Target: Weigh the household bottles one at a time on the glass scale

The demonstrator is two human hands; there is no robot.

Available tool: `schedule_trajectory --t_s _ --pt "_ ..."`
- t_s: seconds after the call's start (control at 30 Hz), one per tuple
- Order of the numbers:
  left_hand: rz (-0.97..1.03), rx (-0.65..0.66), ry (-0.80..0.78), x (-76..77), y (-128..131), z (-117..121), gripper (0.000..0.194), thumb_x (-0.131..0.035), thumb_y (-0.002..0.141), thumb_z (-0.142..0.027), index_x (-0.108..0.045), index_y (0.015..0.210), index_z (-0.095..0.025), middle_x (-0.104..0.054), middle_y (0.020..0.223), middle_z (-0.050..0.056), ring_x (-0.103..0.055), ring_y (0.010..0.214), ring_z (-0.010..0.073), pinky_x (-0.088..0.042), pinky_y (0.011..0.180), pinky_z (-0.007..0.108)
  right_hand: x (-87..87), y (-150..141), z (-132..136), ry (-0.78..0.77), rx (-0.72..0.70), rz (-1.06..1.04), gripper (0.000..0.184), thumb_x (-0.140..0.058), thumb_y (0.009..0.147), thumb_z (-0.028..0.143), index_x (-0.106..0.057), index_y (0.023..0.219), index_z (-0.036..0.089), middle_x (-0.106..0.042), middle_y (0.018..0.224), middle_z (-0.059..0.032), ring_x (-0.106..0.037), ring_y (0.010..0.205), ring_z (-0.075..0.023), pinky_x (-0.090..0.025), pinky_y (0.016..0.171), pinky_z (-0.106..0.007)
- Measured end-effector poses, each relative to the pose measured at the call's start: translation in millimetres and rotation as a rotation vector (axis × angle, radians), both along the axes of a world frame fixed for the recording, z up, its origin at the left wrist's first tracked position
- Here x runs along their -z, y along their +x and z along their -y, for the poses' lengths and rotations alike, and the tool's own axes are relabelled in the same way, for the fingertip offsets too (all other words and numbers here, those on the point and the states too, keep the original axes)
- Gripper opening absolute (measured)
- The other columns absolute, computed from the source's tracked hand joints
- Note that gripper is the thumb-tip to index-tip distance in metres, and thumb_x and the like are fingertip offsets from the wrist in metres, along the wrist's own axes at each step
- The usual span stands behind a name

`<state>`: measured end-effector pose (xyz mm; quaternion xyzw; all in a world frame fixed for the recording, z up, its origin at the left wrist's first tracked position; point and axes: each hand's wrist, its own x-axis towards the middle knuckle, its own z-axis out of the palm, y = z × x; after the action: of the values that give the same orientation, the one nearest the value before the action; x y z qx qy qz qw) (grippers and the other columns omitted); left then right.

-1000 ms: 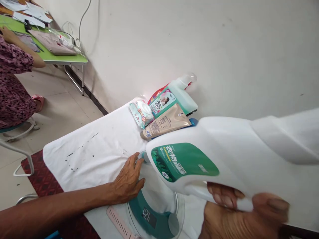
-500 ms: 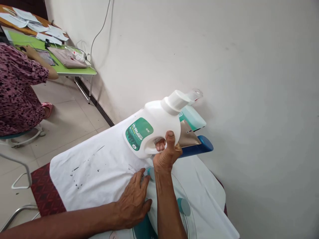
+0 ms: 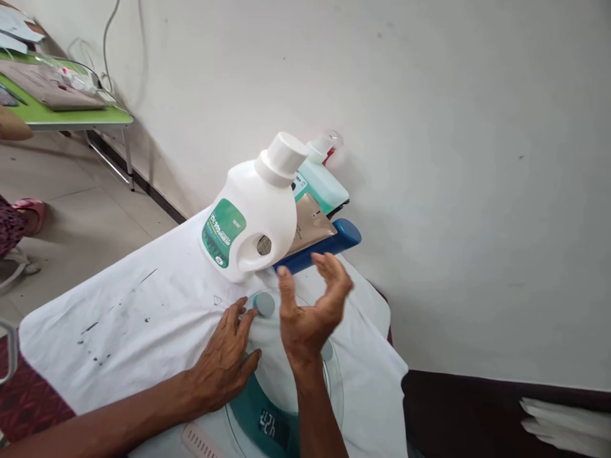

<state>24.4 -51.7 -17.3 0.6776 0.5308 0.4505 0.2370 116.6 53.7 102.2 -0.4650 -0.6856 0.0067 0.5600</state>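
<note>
A white detergent jug [image 3: 252, 213] with a green label and white cap stands on the white cloth [image 3: 143, 318], leaning against other packs. My right hand [image 3: 310, 305] hovers just below and right of it, fingers apart, holding nothing. My left hand [image 3: 224, 359] lies flat on the edge of a round glass scale [image 3: 281, 407] with a teal body and lit display. Behind the jug lie a beige pouch [image 3: 310, 226], a blue bottle [image 3: 324, 245] and a mint-green bottle [image 3: 319, 181].
The white wall [image 3: 429, 159] runs close behind the cloth-covered table. A green table [image 3: 62, 114] with papers and cables stands at far left, with another person's foot [image 3: 28, 210] near it. White papers [image 3: 568, 423] lie at bottom right.
My right hand carried the white jug away from the camera, set it on the cloth by the other packs and let go. My left hand stayed on the scale.
</note>
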Motion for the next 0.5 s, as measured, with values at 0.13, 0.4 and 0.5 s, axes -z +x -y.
schedule_trajectory --t_s 0.13,0.4,0.5 --pt "-0.042 0.006 -0.026 -4.8 -2.9 0.7 0.063 -0.053 0.1 -0.019 -0.029 0.158 -0.022 -0.031 0.163 0.023 -0.037 0.153 0.0407 -0.05 0.115 0.064 -5.8 44.1 -25.9 -0.024 0.174 -0.202 0.059 -0.077 0.087 0.049 -0.049 0.132 0.023 -0.061 0.133 -0.0135 -0.062 0.124 -0.0265 -0.05 0.109 -0.053" --pt "-0.05 0.042 -0.095 -16.8 -9.1 -3.5 0.06 -0.057 0.098 -0.021 -0.034 0.154 -0.022 -0.035 0.16 0.021 -0.044 0.149 0.039 -0.051 0.114 0.062 1.0 50.2 -104.0 -0.291 0.051 -0.361 0.06 -0.076 0.077 0.066 -0.058 0.113 0.021 -0.069 0.11 -0.0071 -0.066 0.103 -0.0248 -0.053 0.099 -0.049" --pt "-0.061 0.063 -0.115 -18.8 -10.3 -4.3 0.061 -0.058 0.097 -0.021 -0.033 0.154 -0.021 -0.034 0.159 0.023 -0.047 0.145 0.0394 -0.051 0.113 0.063 1.3 44.6 -111.9 -0.265 0.061 -0.355 0.056 -0.081 0.07 0.062 -0.06 0.102 0.022 -0.067 0.096 -0.0023 -0.064 0.089 -0.0222 -0.054 0.093 -0.046"
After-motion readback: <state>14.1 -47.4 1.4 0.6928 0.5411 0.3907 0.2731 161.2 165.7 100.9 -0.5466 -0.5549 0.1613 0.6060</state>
